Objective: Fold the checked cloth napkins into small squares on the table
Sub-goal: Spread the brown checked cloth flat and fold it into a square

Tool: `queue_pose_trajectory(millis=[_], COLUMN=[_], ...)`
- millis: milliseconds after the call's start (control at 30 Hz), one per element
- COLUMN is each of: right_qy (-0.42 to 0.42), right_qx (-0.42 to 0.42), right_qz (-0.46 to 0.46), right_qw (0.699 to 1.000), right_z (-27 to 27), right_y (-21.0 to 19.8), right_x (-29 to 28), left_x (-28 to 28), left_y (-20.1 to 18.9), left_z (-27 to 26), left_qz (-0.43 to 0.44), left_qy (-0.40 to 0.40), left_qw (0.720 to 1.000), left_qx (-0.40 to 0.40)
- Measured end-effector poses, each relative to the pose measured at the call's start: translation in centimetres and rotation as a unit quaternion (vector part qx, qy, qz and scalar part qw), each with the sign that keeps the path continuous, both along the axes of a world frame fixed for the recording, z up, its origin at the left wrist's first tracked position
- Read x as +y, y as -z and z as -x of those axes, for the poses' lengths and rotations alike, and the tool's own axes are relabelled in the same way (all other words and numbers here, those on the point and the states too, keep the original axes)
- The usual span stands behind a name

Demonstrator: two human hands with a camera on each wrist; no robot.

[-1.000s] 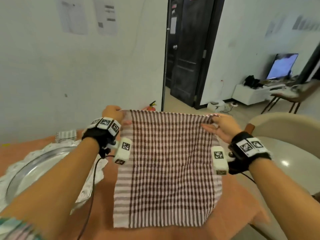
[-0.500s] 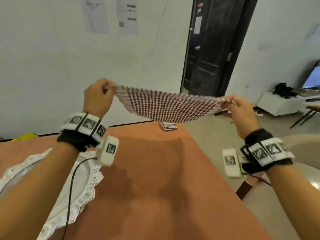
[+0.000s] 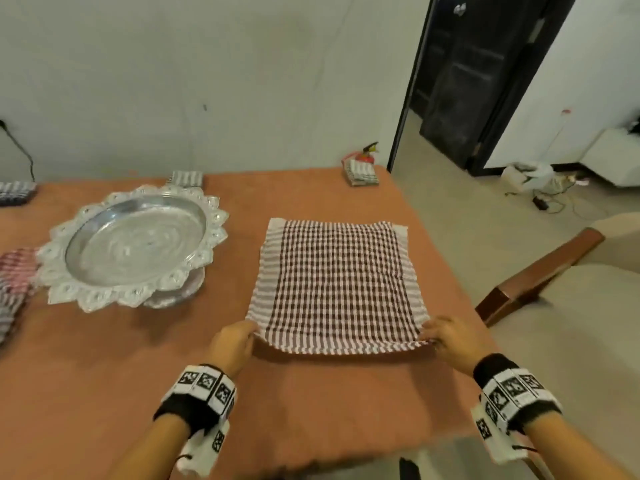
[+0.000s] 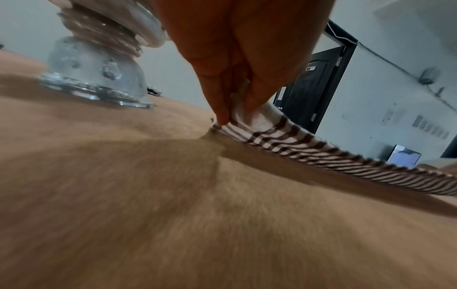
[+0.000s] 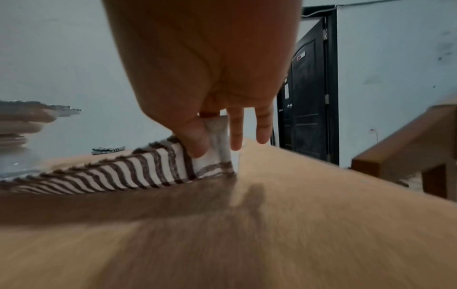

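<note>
Beside the silver tray (image 3: 135,244), the left hand (image 3: 230,344) pinches the near left corner of the checked napkin (image 3: 336,285), now spread flat on the table (image 3: 104,375) instead of held aloft; the right hand (image 3: 448,339) pinches its near right corner.

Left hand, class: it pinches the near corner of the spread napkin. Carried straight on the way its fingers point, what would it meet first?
The left hand points away across the checked napkin; its path runs over that cloth first. The folded napkin at the table's far edge probably follows, though depth is unclear.
</note>
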State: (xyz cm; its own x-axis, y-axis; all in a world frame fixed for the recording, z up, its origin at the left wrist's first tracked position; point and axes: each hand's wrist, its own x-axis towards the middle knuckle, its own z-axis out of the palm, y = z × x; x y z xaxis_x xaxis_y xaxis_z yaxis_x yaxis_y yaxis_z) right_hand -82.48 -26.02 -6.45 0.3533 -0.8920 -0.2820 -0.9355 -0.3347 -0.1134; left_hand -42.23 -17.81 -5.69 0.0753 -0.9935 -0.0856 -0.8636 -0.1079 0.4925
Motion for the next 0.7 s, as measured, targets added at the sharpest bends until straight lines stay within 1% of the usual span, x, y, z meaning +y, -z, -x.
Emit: queue_pose_trajectory(millis=[67, 100, 167, 200, 267, 367, 400, 467, 533, 600, 667, 700], right_qy=[0.002, 0.005, 0.004, 0.005, 0.012, -0.003, -0.006, -0.004, -0.001, -0.009, -0.002, 0.01], right_qx=[0.006, 0.003, -0.009, -0.014, -0.021, 0.016, 0.024, -0.008, -0.082, -0.113, -0.08, -0.057], right_qz=[-0.029, -0.04, -0.042, -0.04, -0.038, -0.061, -0.07, -0.054, -0.021, -0.011, -0.039, -0.072], right_qw=[1.0, 0.999, 0.999, 0.999, 0.999, 0.998, 0.997, 0.999, 0.996, 0.994, 0.996, 0.996], right_z=[0.7, 0.9, 1.5, 1.6, 1.4, 0.4, -0.2, -1.9, -5.0, -9.4, -13.6, -15.0], right_y=[1.7, 2.1, 2.5, 2.5, 1.7, -0.9, -1.9, -3.4, -4.1, -3.4, -1.4, -0.3], right_x=[2.1, 3.0, 5.0, 5.7, 7.0, 8.6, 9.0, 9.4, 9.1, 8.7, 8.8, 9.2], left_x=[2.0, 2.7, 4.6, 5.5, 6.7, 7.9, 8.1, 7.9, 6.1, 3.9, 2.2, 1.7], left_y=[0.6, 0.9, 1.5, 1.4, 1.1, 1.5, 1.3, 0.3, -0.6, -0.6, 0.5, 1.4], left_z=[-0.2, -0.5, -0.9, -0.9, -0.8, -1.3, -1.4, -0.7, 2.3, 6.7, 10.4, 11.4], left_qz=[-0.007, 0.007, 0.039, 0.039, 0.048, 0.041, 0.047, 0.064, 0.073, 0.035, -0.059, -0.109], left_qy=[0.011, 0.024, 0.069, 0.096, 0.14, 0.186, 0.188, 0.174, 0.154, 0.135, 0.113, 0.112], left_qw=[1.0, 0.999, 0.996, 0.993, 0.981, 0.967, 0.963, 0.962, 0.971, 0.985, 0.989, 0.984], left_qx=[-0.016, -0.022, -0.04, -0.065, -0.125, -0.171, -0.187, -0.2, -0.166, -0.105, -0.074, -0.085])
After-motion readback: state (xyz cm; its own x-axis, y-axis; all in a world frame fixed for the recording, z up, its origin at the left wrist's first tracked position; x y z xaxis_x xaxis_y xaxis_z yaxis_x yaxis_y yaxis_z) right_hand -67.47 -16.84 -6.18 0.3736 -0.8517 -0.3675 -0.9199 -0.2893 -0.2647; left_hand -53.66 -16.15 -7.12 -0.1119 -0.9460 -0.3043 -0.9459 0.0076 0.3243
